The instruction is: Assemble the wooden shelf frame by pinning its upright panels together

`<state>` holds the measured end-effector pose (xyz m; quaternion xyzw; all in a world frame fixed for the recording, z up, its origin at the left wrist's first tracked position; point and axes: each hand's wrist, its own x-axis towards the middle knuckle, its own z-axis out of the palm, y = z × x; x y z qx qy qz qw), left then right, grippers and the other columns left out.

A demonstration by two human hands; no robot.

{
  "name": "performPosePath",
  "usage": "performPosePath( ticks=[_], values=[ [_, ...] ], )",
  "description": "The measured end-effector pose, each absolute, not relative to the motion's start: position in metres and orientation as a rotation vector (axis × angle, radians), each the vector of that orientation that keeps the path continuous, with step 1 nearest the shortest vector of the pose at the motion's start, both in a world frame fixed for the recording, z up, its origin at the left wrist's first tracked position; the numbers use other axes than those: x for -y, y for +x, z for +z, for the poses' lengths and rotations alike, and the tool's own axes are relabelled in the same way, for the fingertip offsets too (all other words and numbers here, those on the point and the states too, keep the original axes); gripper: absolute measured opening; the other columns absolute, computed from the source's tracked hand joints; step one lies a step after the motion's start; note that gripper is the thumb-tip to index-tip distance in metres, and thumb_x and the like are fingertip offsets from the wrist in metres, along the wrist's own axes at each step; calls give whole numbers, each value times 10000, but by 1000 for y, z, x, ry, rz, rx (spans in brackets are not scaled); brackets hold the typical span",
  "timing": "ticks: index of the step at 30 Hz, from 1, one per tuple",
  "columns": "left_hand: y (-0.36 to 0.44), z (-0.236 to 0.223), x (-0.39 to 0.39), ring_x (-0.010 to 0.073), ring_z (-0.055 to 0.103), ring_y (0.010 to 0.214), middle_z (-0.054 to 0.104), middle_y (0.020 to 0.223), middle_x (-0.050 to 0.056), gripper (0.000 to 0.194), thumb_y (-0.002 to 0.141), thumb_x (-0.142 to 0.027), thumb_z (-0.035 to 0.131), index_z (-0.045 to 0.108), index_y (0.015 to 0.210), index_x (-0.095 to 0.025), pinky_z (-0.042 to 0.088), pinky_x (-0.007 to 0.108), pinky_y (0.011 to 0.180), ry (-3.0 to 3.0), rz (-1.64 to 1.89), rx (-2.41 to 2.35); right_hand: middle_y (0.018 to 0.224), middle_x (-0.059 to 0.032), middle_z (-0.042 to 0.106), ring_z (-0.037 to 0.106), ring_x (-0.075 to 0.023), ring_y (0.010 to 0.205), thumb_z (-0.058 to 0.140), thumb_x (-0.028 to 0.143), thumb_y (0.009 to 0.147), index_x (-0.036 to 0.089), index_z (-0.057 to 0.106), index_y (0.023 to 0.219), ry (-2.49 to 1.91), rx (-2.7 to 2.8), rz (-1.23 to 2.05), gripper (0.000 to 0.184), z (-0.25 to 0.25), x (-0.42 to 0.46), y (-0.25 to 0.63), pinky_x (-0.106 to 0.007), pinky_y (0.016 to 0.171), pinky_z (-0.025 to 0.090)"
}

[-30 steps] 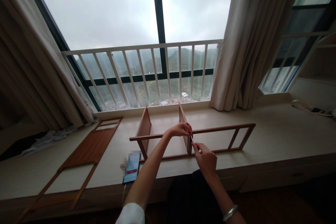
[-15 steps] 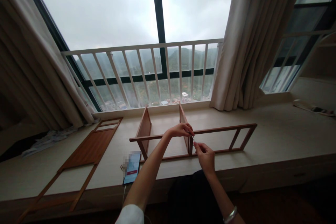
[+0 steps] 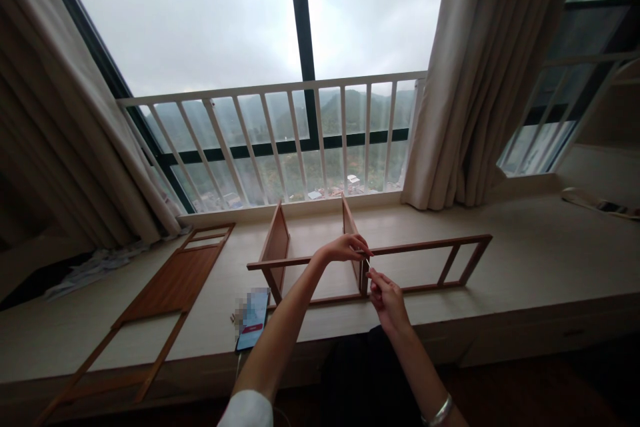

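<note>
A brown wooden frame (image 3: 430, 247) stands on its long side on the ledge, with two upright panels (image 3: 277, 240) joined to its rails. My left hand (image 3: 344, 248) is bent over the upper rail where the second panel meets it. Its fingertips are pinched together at that joint; what lies between them is too small to make out. Just below, my right hand (image 3: 390, 301) pinches a thin shiny metal rod (image 3: 369, 263), which looks like a hex key. The rod slants up toward the left fingertips and the joint.
A flat wooden panel with side rails (image 3: 163, 273) lies on the left of the ledge (image 3: 525, 267), overhanging its front edge. A phone (image 3: 253, 320) with a cable lies by my left forearm, small pieces beside it. Behind are a white railing (image 3: 270, 90) and curtains (image 3: 465, 80).
My right hand has turned slightly and moved a little left and down, still pinching the rod. The left hand stays at the joint. The wooden frame has barely shifted.
</note>
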<state>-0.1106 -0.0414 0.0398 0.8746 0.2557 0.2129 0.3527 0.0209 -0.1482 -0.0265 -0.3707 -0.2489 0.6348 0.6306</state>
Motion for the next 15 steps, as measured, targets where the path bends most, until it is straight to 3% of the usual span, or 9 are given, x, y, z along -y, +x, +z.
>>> performPosePath(
  ticks=[7,15],
  values=[
    [-110,42,43,120,509,796,549,908,74,267,667,-250,603,648,913,-157,392,197,654,2268,555,-651,452,92,360,244,1,314,557,201,721,141,538,720,-471,315,1904,63,-27,143,27,-105,258,187],
    [-110,40,42,116,508,784,557,877,76,235,679,-257,589,655,866,-131,385,195,646,2266,591,-588,435,102,354,280,2,306,522,211,764,154,511,741,-365,262,2023,63,-30,142,30,-94,265,213]
  ],
)
